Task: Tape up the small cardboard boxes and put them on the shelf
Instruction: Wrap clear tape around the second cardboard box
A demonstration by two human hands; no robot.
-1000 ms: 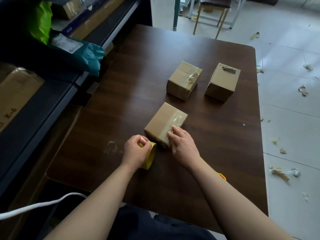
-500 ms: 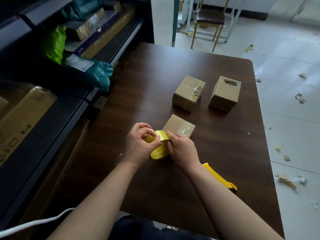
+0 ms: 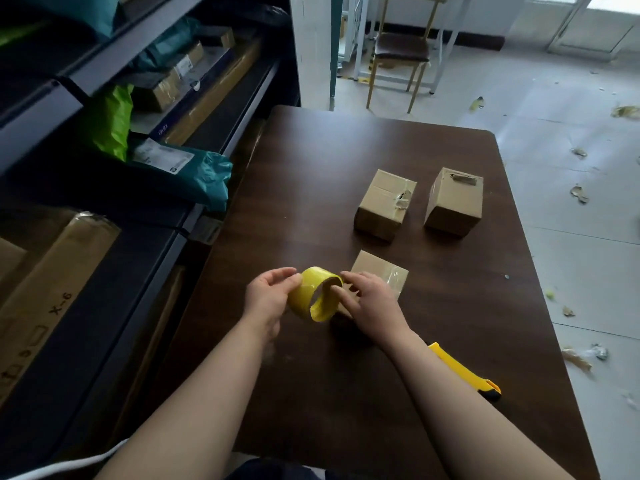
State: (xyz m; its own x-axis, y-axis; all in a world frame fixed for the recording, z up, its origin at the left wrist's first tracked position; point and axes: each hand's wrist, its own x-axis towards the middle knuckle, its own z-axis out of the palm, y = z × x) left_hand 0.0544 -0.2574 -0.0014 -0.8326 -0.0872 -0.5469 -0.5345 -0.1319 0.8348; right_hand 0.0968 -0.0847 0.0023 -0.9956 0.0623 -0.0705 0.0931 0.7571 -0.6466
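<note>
Grip: left hand (image 3: 268, 296) curls round the yellow tape roll (image 3: 313, 294), right hand (image 3: 372, 308) pinches its rim | Place: small cardboard box (image 3: 381, 271) sits just behind the roll (nearer the right hand)

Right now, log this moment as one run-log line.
left hand, right hand: hold roll above table | near box: clear tape on top | far-left box, far-right box: on table | knife: by right arm

Spread across dark brown counter (image 3: 311, 209): taped box (image 3: 384, 271); beyond it, side by side, torn-topped box (image 3: 382, 206) and right-hand box (image 3: 453, 206); nearer than it, yellow cutter (image 3: 464, 370).
</note>
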